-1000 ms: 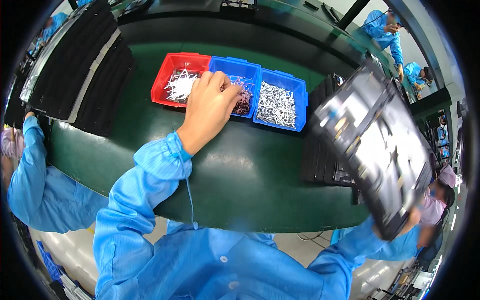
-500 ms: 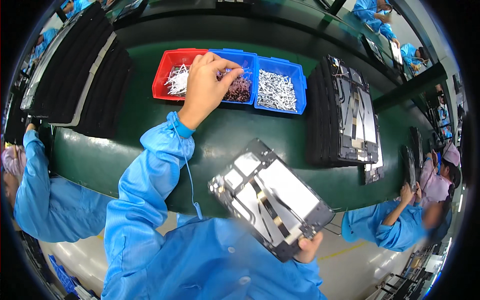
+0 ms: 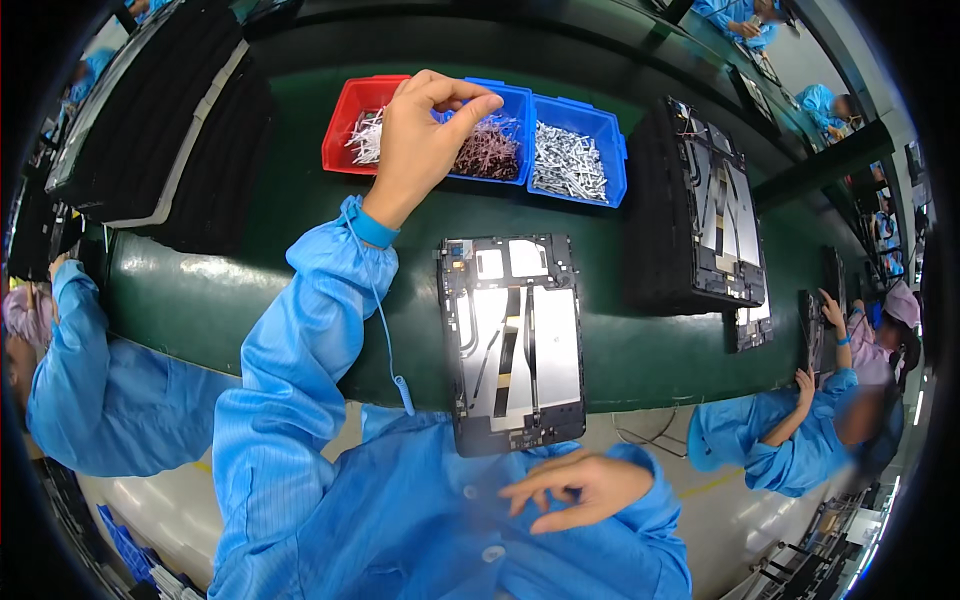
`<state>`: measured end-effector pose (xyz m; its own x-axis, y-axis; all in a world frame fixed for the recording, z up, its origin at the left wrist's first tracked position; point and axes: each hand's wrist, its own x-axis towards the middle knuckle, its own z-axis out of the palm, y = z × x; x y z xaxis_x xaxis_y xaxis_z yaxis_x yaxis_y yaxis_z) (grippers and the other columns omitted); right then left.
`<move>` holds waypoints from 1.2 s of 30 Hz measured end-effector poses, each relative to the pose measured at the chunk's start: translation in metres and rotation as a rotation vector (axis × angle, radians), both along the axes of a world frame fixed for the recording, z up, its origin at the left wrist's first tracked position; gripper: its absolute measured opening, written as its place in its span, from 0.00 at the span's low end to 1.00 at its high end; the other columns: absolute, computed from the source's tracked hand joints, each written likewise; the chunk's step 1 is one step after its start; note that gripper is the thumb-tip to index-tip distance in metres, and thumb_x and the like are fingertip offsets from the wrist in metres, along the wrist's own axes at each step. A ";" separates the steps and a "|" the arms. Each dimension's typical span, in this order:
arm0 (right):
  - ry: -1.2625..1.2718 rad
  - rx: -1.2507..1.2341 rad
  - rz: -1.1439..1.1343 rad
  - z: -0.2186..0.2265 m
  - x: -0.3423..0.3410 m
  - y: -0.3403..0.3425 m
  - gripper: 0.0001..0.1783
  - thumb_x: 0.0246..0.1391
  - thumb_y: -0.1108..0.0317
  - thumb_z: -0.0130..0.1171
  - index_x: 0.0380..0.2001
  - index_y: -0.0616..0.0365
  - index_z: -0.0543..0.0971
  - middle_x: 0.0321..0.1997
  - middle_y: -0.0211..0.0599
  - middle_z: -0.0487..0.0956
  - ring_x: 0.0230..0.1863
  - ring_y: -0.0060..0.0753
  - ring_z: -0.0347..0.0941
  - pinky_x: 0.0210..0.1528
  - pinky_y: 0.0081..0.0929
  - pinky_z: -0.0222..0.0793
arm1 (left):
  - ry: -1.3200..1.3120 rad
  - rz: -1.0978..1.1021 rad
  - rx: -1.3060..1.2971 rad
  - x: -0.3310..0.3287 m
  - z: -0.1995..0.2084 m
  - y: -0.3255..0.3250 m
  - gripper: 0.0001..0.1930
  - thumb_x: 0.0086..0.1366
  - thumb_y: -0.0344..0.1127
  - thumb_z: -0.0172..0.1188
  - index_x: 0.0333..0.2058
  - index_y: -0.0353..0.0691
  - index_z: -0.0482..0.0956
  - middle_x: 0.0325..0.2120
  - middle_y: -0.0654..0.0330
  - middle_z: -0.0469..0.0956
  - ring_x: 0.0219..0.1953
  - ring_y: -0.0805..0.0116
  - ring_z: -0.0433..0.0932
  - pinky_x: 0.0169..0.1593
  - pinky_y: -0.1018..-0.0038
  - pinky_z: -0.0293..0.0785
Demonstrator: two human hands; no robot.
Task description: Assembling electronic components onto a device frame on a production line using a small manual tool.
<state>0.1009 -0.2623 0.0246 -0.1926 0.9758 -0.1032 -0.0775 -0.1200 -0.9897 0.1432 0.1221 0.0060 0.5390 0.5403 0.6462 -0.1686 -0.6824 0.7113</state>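
"So, where did the tablet (image 3: 562,350) lie?"

"On the bench (image 3: 640,365), open side up, its near end jutting past the front edge. Probably set there to put its insides within reach of both hands."

"Was the right hand (image 3: 585,490) gripping it?"

"No, it hung just beyond that near end, fingers apart, nothing in them."

"And the left hand (image 3: 420,140)?"

"Its fingertips were over the middle bin (image 3: 517,100), thumb and forefinger together. I couldn't tell whether they pinched anything; purple parts (image 3: 490,152) lay below."

"What flanked that bin?"

"A red bin (image 3: 343,158) of white parts (image 3: 367,138) on the left, a blue bin (image 3: 585,117) of silver parts (image 3: 570,165) on the right, presumably to keep each kind separate."

"Farther out?"

"A left stack (image 3: 150,120) and a right stack (image 3: 658,230), the latter topped by a similar tablet (image 3: 738,215), likely set wide so the arms could move between."
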 end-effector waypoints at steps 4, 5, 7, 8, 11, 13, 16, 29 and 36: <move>-0.435 0.090 -0.489 -0.004 0.045 0.011 0.20 0.56 0.74 0.67 0.53 0.65 0.80 0.40 0.34 0.84 0.32 0.19 0.75 0.31 0.19 0.69 | 0.001 -0.132 -0.223 -0.025 0.008 -0.015 0.09 0.63 0.35 0.70 0.38 0.36 0.88 0.28 0.65 0.79 0.31 0.77 0.73 0.37 0.78 0.69; -0.614 0.042 -0.675 -0.004 0.048 0.024 0.20 0.56 0.74 0.67 0.52 0.66 0.80 0.42 0.36 0.82 0.31 0.20 0.75 0.30 0.19 0.70 | 0.051 -0.189 -0.285 -0.036 0.008 -0.023 0.10 0.65 0.35 0.69 0.40 0.35 0.87 0.30 0.65 0.80 0.32 0.79 0.73 0.37 0.80 0.69; -0.879 0.043 -0.900 -0.010 0.059 0.046 0.20 0.57 0.74 0.65 0.53 0.68 0.79 0.46 0.40 0.80 0.28 0.21 0.75 0.29 0.19 0.70 | 0.154 -0.289 -0.511 -0.068 0.004 -0.042 0.11 0.67 0.34 0.67 0.44 0.34 0.86 0.35 0.65 0.82 0.36 0.81 0.74 0.40 0.80 0.71; -0.965 0.099 -0.940 -0.023 0.067 0.052 0.21 0.57 0.74 0.65 0.53 0.69 0.78 0.47 0.42 0.79 0.27 0.21 0.74 0.28 0.19 0.69 | 0.193 -0.311 -0.574 -0.086 0.001 -0.051 0.11 0.68 0.33 0.66 0.45 0.33 0.85 0.36 0.65 0.82 0.38 0.81 0.75 0.42 0.80 0.72; -0.932 0.066 -0.913 -0.042 0.074 0.065 0.24 0.58 0.71 0.66 0.55 0.71 0.77 0.41 0.42 0.77 0.22 0.22 0.70 0.23 0.22 0.65 | 0.369 -0.265 -0.760 -0.141 -0.012 -0.076 0.09 0.69 0.30 0.64 0.46 0.34 0.85 0.42 0.62 0.82 0.43 0.78 0.77 0.48 0.79 0.73; -0.946 -0.022 -0.886 -0.043 0.074 0.074 0.29 0.55 0.67 0.67 0.58 0.68 0.75 0.38 0.44 0.74 0.30 0.40 0.72 0.35 0.32 0.71 | 0.333 -0.242 -0.870 -0.166 -0.031 -0.094 0.09 0.70 0.28 0.63 0.46 0.32 0.84 0.53 0.55 0.78 0.51 0.72 0.77 0.54 0.76 0.74; -0.904 -0.126 -0.869 -0.040 0.072 0.077 0.30 0.56 0.66 0.67 0.59 0.69 0.74 0.36 0.46 0.73 0.31 0.42 0.73 0.35 0.35 0.71 | 0.261 -0.257 -0.918 -0.171 -0.037 -0.117 0.09 0.70 0.27 0.62 0.46 0.31 0.84 0.57 0.51 0.74 0.55 0.68 0.76 0.58 0.74 0.74; -0.877 0.042 -1.001 -0.005 0.046 0.091 0.25 0.54 0.64 0.72 0.53 0.63 0.80 0.37 0.41 0.78 0.30 0.36 0.75 0.34 0.33 0.72 | 0.226 -0.387 -0.841 -0.160 -0.033 -0.113 0.09 0.68 0.22 0.63 0.46 0.33 0.86 0.44 0.60 0.77 0.44 0.75 0.77 0.48 0.80 0.74; -0.413 0.153 -0.636 -0.018 0.026 0.126 0.12 0.55 0.74 0.70 0.43 0.63 0.84 0.31 0.33 0.83 0.21 0.11 0.71 0.21 0.16 0.64 | 0.185 -0.299 -0.571 -0.159 -0.027 -0.125 0.11 0.64 0.20 0.64 0.44 0.36 0.88 0.39 0.61 0.77 0.39 0.75 0.77 0.42 0.79 0.74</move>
<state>0.1265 -0.1365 0.0070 0.4342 0.8953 0.0999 0.2934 -0.0357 -0.9553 -0.0157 -0.0027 -0.0208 0.7932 0.5798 0.1861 -0.1329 -0.1334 0.9821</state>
